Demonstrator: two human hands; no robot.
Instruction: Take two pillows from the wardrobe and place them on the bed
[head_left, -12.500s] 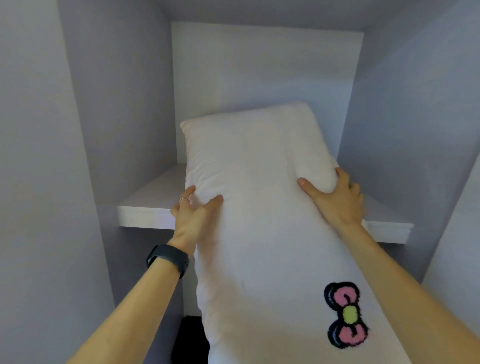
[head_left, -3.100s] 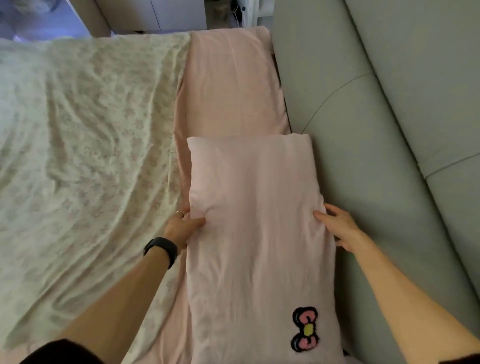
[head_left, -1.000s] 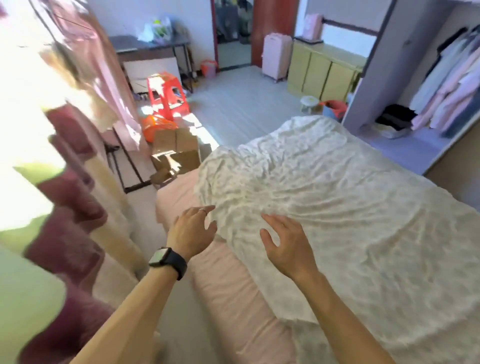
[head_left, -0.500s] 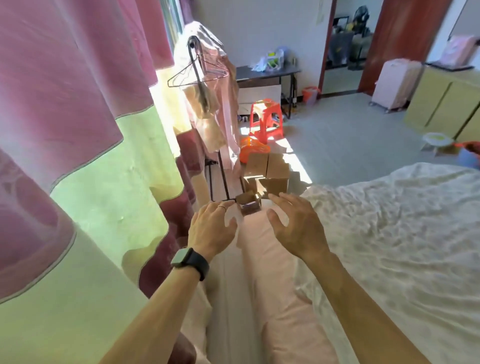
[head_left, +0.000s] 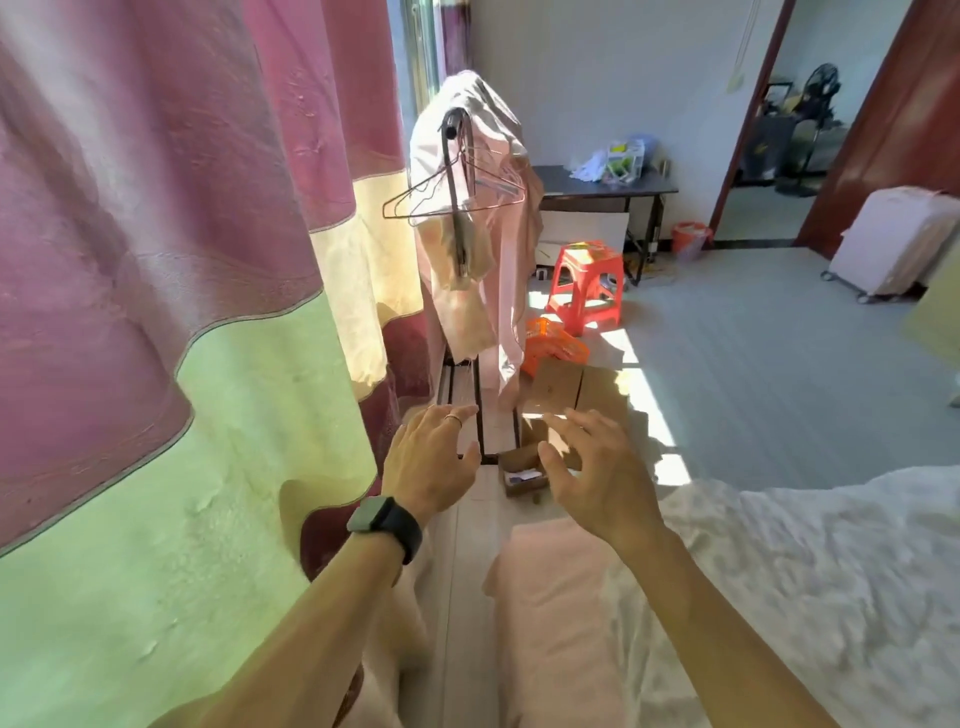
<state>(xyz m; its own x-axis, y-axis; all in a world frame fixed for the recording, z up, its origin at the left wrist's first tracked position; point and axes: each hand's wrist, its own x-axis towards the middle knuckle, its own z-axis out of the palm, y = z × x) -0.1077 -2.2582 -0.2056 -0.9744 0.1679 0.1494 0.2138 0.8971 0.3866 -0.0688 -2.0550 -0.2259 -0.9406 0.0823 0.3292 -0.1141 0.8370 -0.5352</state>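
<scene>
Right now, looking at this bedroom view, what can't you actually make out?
- Pillows and wardrobe: outside the head view; placement cannot be checked.
- Small open cardboard box: the right hand covers part; its contents are too small to identify.
- White floral bedspread: cut off by the right and bottom edges.
- Dark table: the items on it are too small to identify.
- Window: hidden by the pink-and-green curtain.
- Left hand: palm faces away.

bed (head_left: 550, 613): pink sheet bare along its near edge
on bed: white crumpled cover (head_left: 810, 582), spread over the right part
floor (head_left: 769, 374): grey boards, sunlit patch
on floor: red plastic stool (head_left: 587, 283), orange basket (head_left: 553, 345), cardboard boxes (head_left: 571, 395), white suitcase (head_left: 893, 241)
</scene>
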